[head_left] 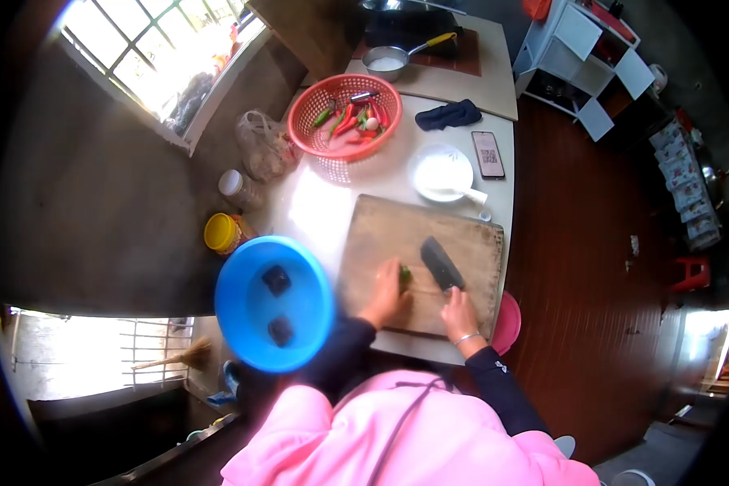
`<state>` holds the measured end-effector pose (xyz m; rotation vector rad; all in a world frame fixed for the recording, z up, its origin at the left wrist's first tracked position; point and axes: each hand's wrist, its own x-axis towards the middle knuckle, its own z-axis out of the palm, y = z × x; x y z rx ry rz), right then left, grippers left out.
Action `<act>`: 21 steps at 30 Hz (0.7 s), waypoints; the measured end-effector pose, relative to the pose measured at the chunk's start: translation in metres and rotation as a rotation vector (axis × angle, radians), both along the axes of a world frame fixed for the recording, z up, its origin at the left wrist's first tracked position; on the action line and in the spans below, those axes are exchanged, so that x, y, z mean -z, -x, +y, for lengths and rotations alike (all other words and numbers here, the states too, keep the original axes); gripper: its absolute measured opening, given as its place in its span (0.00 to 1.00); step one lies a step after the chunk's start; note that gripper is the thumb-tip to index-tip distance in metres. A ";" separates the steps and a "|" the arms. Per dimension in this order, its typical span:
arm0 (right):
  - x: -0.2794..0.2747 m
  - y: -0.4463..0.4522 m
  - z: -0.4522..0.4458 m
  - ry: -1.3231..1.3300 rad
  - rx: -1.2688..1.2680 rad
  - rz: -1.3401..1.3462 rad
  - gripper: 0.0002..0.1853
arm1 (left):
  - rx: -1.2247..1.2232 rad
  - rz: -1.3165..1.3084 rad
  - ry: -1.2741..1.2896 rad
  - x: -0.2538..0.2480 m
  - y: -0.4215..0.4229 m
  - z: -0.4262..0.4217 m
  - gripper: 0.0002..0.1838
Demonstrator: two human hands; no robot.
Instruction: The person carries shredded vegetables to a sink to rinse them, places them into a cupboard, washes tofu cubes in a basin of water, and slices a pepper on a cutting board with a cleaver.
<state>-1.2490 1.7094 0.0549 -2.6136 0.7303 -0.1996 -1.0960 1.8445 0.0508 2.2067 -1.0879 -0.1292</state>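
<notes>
On the wooden cutting board (381,231) my right hand (459,314) is closed round the handle of a kitchen knife (441,263). The dark, wide blade points away from me and to the left. My left hand (387,290) is at the board's left half, fingers closed on a green pepper (405,275); only a small green part shows past the fingertips, and the hand is slightly blurred. A gap of bare board lies between the pepper and the blade.
Left of the board stands a blue basin (227,300) holding two dark blocks. Beyond are a red basket (300,134) with peppers, a white bowl (441,168), a phone (488,154), a dark cloth (447,115) and a saucepan (385,73). A pink tub (507,324) sits below the right edge.
</notes>
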 end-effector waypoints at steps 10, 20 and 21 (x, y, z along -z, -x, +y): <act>-0.034 -0.011 -0.011 -0.354 -0.094 -0.094 0.19 | -0.231 -0.035 -0.178 -0.010 0.013 -0.002 0.31; -0.059 -0.013 0.012 -0.132 -0.249 0.089 0.16 | -0.169 -0.003 0.020 -0.013 0.003 -0.002 0.15; -0.059 -0.012 0.013 -0.131 -0.251 0.089 0.18 | -0.199 -0.006 0.036 -0.017 0.005 -0.003 0.14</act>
